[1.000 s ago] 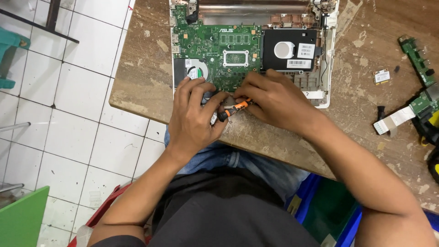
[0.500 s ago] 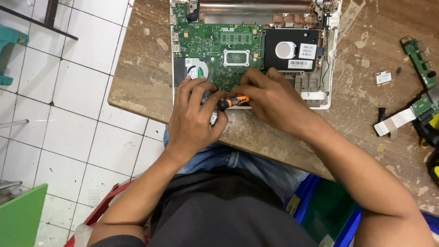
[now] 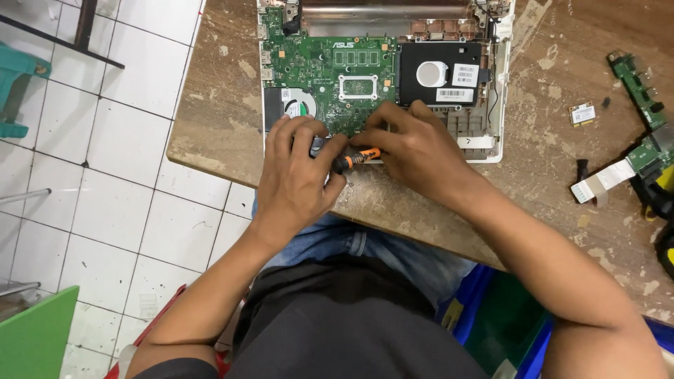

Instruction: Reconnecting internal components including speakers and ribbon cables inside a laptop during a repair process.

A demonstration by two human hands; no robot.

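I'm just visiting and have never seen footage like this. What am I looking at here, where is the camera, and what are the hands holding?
No machine here: the view comes from a camera worn on a person's head, looking down at their own two bare hands. On the worn brown table lies an opened laptop with its cover off, showing a green circuit board, a small fan and a black drive. The left hand and the right hand meet at the laptop's near edge around a small screwdriver with an orange and black handle; its tip is hidden. To the right lie loose green boards and a white flat cable. White floor tiles show on the left.
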